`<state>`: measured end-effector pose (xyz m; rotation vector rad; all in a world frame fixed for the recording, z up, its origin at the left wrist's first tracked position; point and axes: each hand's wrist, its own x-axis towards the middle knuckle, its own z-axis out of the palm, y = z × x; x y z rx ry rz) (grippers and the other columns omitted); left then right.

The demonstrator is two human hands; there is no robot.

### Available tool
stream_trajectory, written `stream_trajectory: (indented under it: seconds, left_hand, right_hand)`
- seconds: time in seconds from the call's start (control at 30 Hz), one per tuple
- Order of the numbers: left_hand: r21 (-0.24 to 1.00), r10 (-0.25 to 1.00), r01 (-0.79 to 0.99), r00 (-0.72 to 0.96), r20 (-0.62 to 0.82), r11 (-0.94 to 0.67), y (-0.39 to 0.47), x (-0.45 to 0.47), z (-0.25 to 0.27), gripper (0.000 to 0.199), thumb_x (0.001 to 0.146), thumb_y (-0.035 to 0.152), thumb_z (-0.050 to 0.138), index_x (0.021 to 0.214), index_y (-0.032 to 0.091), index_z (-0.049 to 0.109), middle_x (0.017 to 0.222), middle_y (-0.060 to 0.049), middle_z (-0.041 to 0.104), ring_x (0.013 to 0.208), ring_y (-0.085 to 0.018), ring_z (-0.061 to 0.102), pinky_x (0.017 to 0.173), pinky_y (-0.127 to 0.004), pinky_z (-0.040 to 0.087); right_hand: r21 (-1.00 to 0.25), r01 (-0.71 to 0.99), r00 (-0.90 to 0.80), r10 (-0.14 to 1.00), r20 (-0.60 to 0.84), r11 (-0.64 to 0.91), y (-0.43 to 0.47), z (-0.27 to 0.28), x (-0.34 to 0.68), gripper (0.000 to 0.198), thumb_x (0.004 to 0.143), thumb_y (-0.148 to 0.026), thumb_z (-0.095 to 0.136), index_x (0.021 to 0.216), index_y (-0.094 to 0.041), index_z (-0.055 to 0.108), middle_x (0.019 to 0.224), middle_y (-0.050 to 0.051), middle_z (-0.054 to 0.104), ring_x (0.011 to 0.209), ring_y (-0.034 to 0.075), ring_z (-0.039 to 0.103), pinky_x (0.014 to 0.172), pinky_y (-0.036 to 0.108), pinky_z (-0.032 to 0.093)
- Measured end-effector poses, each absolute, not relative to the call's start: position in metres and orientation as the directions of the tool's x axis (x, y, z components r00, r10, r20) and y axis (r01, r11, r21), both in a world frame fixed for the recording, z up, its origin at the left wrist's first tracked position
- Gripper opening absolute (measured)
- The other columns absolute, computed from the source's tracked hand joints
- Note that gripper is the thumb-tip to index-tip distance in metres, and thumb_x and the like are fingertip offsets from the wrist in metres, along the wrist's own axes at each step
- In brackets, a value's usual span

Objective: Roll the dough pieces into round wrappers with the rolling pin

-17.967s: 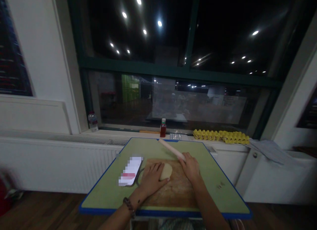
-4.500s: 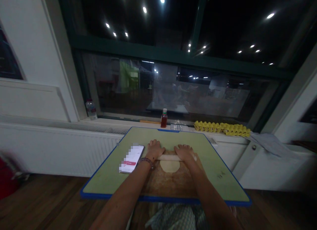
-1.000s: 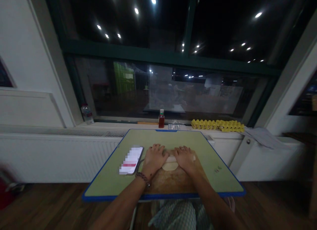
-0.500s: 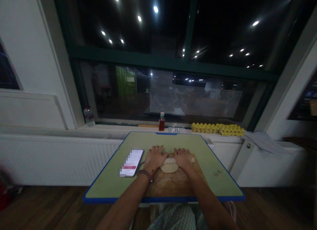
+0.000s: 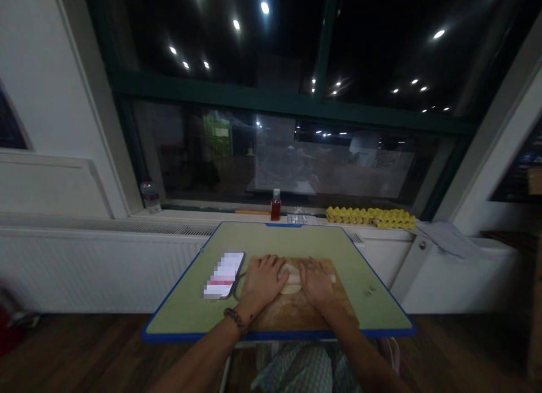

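Note:
On a wooden board [image 5: 292, 317] lies a flat round of pale dough [image 5: 291, 289]. A light rolling pin [image 5: 293, 276] crosses it from side to side, its right end poking out past the hand. My left hand [image 5: 265, 280] rests palm down over the pin's left part, fingers stretched forward and spread. Over the right part lies my right hand [image 5: 315, 283], also flat with its fingers extended. Dough shows on both sides of the pin, between the hands. The pin's left end is hidden under my left hand.
The board sits on a small green table [image 5: 372, 314] with a blue rim. A lit phone [image 5: 224, 275] lies left of the board, with a cable beside it. Behind, the windowsill carries a red bottle [image 5: 275, 206], yellow egg trays [image 5: 370, 217], papers [image 5: 444, 239] and a water bottle [image 5: 151, 196].
Both hands have drawn back a little toward me with the rolling pin. Dough now shows on the far side of the pin as well, and more of the board's far edge is visible.

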<state>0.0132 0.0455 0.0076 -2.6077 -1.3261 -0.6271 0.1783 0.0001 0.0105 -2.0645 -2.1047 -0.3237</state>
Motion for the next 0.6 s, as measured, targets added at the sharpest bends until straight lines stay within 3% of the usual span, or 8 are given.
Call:
stream_trajectory:
  seconds: [0.2, 0.37, 0.6]
  left_hand:
    - [0.053, 0.812, 0.863, 0.450, 0.372, -0.502, 0.072, 0.022, 0.007, 0.040, 0.094, 0.039, 0.038, 0.125, 0.023, 0.058, 0.128, -0.009, 0.061, 0.119, -0.026, 0.049, 0.099, -0.041, 0.034]
    - [0.123, 0.878, 0.894, 0.384, 0.285, -0.431, 0.088, 0.027, 0.008, 0.049, 0.092, 0.044, 0.037, 0.134, 0.022, 0.051, 0.134, -0.009, 0.056, 0.124, -0.027, 0.047, 0.100, -0.041, 0.036]
    - [0.038, 0.785, 0.839, 0.491, 0.378, -0.543, 0.062, 0.020, 0.004, 0.042, 0.095, 0.032, 0.035, 0.129, 0.021, 0.057, 0.135, -0.008, 0.057, 0.127, -0.026, 0.047, 0.104, -0.044, 0.032]
  right_hand:
    - [0.050, 0.999, -0.014, 0.979, 0.202, 0.004, 0.028, 0.016, 0.179, 0.042, 0.096, -0.016, 0.030, 0.126, -0.015, 0.060, 0.132, 0.012, 0.058, 0.128, 0.024, 0.048, 0.107, 0.040, 0.033]
    - [0.058, 0.998, -0.010, 0.981, 0.194, -0.001, 0.045, 0.019, 0.179, 0.042, 0.094, -0.018, 0.034, 0.127, -0.017, 0.059, 0.132, 0.012, 0.059, 0.124, 0.025, 0.051, 0.102, 0.041, 0.038]
    - [0.051, 0.998, -0.038, 0.970, 0.242, 0.026, 0.018, 0.006, 0.181, 0.047, 0.097, -0.019, 0.026, 0.136, -0.014, 0.051, 0.139, 0.011, 0.052, 0.135, 0.025, 0.039, 0.110, 0.042, 0.028]
